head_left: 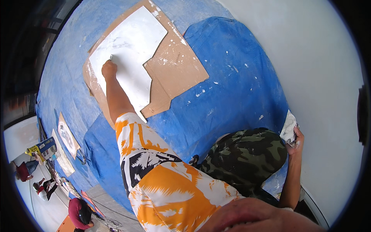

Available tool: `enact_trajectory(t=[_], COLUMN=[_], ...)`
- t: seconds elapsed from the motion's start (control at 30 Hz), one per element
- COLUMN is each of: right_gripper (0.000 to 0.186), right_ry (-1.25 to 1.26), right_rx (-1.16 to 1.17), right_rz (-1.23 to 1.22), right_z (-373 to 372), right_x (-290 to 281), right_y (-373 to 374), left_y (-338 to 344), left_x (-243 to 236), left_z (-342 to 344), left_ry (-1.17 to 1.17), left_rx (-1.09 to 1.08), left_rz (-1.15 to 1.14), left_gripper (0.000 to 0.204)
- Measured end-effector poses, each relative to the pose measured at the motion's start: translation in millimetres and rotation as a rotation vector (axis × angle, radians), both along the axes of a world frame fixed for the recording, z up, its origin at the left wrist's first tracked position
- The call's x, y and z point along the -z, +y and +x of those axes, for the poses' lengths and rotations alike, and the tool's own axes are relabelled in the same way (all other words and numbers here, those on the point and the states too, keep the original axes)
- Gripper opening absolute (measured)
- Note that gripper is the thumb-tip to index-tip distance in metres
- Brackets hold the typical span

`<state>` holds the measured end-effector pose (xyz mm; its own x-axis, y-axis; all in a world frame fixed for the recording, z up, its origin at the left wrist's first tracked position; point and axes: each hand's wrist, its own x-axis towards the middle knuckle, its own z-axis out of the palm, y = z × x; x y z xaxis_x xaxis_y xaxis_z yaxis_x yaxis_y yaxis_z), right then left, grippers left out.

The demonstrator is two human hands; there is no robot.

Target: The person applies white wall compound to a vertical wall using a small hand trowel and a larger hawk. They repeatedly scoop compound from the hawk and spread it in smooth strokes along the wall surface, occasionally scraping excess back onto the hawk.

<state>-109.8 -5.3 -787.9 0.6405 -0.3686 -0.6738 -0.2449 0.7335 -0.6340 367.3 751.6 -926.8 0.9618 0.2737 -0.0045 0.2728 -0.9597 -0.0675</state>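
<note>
My left hand (109, 69) is stretched out over a white panel (133, 38) with a notched edge. Its fingers are closed around a small, thin greyish tool, of which only a short tip (111, 57) shows; its kind is hidden. Faint grey smudges mark the panel near that hand. Beneath the panel lies a brown cardboard sheet (183, 63) splashed with white. Off to the right, my right hand (296, 141) grips a flat piece coated with white putty (288, 127), next to my bent knee in camouflage trousers (243, 154).
Blue tarpaulin (232, 85) with white specks covers the floor. A pale wall (309, 58) runs along the right. At the lower left are two picture panels (68, 135), a yellow and blue box (42, 148), cables and several people, one in a dark red top (77, 212).
</note>
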Motion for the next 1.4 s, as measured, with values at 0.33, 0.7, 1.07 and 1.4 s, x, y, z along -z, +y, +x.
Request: enact_trajectory(t=[0.33, 0.7, 1.07, 1.4], right_gripper=[0.044, 0.034, 0.041, 0.056], right_ry=[-0.159, -0.101, -0.494, -0.136], right_rx=[-0.054, -0.071, 0.640, 0.076], right_rz=[-0.017, -0.099, -1.150, -1.924], right_z=[16, -62, -239, -317], right_x=[-19, -135, -186, -129], right_y=[0, -8, -8, -23], left_y=[-5, -335, -704, -767], left_x=[-17, -195, -298, -273], left_z=[-95, -177, -447, -576], left_ry=[0.035, -0.365, 1.379, 1.388], left_rx=[0.131, 0.238, 0.334, 1.089], left_rz=[-0.156, -1.835, -1.706, -1.439], left_gripper=[0.032, 0.052, 0.038, 0.033])
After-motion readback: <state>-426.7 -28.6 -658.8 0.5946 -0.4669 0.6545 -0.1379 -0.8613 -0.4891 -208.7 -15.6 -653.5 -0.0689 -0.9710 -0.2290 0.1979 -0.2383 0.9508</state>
